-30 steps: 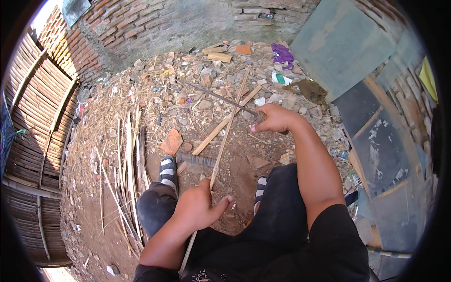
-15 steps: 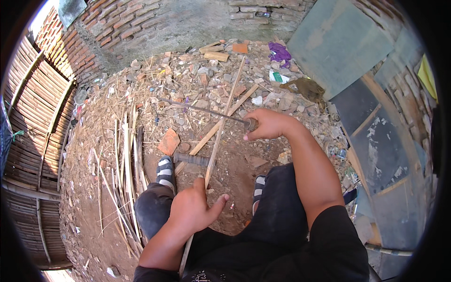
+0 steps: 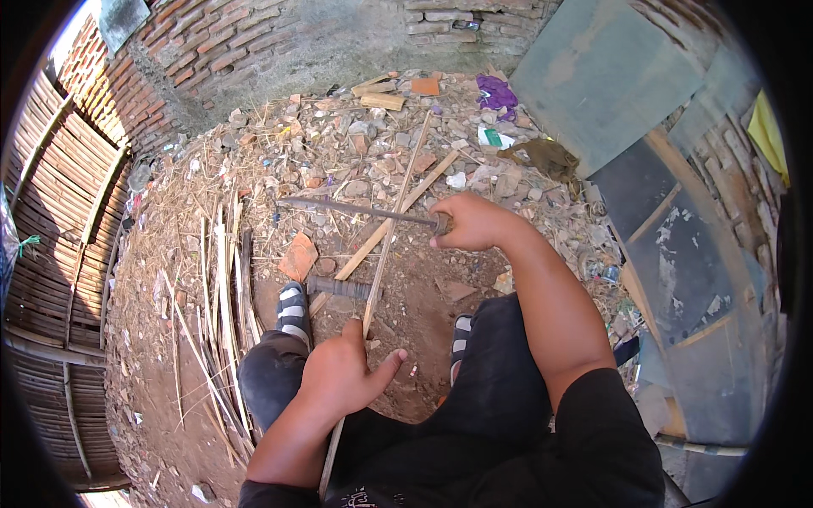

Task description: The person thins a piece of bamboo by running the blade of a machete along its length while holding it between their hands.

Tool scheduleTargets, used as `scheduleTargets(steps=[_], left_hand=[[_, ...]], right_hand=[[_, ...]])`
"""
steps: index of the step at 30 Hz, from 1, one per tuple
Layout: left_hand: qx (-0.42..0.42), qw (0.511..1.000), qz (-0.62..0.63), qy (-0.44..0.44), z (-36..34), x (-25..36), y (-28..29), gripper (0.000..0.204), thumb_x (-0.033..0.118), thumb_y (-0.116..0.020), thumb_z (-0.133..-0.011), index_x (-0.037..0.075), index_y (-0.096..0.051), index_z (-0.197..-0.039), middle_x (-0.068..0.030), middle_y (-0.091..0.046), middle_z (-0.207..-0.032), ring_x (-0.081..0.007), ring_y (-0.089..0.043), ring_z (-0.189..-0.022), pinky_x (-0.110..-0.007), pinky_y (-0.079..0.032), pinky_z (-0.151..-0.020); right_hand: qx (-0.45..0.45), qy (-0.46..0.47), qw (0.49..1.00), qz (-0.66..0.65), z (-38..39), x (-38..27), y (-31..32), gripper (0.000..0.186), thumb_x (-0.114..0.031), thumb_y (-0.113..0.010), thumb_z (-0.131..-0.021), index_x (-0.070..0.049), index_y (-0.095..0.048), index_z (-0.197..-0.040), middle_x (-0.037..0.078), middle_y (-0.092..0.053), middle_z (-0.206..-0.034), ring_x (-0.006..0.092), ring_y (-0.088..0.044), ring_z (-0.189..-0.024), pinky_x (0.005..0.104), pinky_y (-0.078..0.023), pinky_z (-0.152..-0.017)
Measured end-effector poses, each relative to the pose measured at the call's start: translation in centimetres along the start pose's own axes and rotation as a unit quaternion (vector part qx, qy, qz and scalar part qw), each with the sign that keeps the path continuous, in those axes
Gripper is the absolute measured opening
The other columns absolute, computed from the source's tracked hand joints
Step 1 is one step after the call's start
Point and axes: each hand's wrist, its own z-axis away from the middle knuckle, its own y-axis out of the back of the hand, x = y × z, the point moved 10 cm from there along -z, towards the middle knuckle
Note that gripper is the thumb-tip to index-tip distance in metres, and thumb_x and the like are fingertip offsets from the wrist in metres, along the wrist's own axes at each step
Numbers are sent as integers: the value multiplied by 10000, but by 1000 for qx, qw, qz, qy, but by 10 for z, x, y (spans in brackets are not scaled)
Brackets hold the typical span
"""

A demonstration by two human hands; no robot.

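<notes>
My left hand (image 3: 343, 372) is closed round a long, thin bamboo strip (image 3: 391, 241), its thumb stuck out to the right. The strip runs from under my left forearm up and away over the rubble. My right hand (image 3: 474, 222) grips the handle of a long-bladed machete (image 3: 364, 210), farther along the strip. The dark blade points left and crosses the strip; whether they touch, I cannot tell. Under the strip, a wider wooden slat (image 3: 406, 210) lies slantwise on the ground. A dark, ridged cylindrical piece (image 3: 343, 287) rests between my feet.
Several split bamboo strips (image 3: 222, 296) lie in a bundle by my left leg. A broken orange tile (image 3: 298, 257) is beyond my left foot. Rubble and litter reach to a brick wall (image 3: 279, 42). Grey panels (image 3: 605, 85) lean at the right; a bamboo screen (image 3: 63, 229) stands left.
The machete's tip has swung a little toward me, so the blade lies flatter across the strip. Both hands keep their grips, and the view has shifted slightly.
</notes>
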Motion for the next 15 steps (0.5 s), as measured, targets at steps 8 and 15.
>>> scheduleTargets(steps=[8,15], left_hand=[[-18,1000,17,7,0,4,3,573,472,-761,-851,-50,-533,-915,-176,-604,-594,-396,-652,-582,-461,-519,-557],[-46,998,51,11,-1,7,2,603,500,-727,-865,-63,-520,-929,-230,-625,-631,-444,-665,-640,-507,-526,-575]], right_hand=[[12,-62,994,-93,-15,56,2,573,-343,-836,-769,-54,-677,-1238,210,-704,-1140,350,-672,-1073,422,-517,-918],[-2,80,996,-43,-2,-1,-13,444,-358,-828,-802,-36,-699,-1078,169,-706,-934,314,-686,-912,427,-510,-830]])
